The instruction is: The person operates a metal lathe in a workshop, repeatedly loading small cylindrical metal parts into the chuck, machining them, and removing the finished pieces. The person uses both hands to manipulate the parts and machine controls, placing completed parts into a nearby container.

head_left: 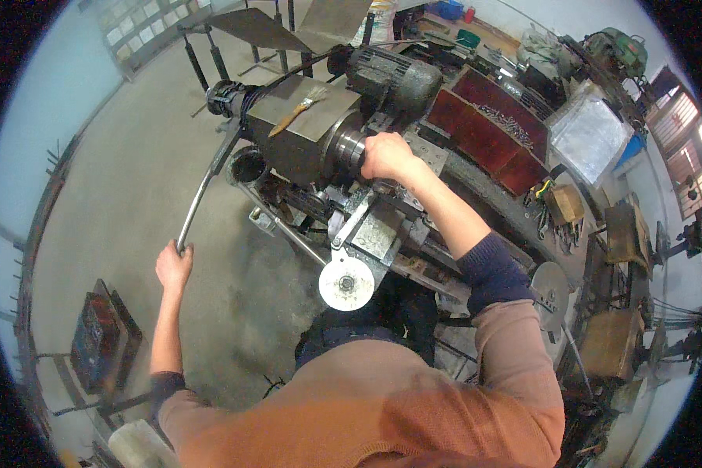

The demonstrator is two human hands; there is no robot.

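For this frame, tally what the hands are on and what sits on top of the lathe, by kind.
Long metal lever, gripped at its end by the left hand: 1
Lathe chuck, under the right hand: 1
Paintbrush on the headstock: 1
Electric motor: 1
Round handwheel: 1
Total: 5

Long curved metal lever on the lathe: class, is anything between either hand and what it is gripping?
Nothing visible is. The left hand is closed directly on the end of the long curved metal lever, and the right hand rests directly on the round steel chuck of the grey lathe headstock.
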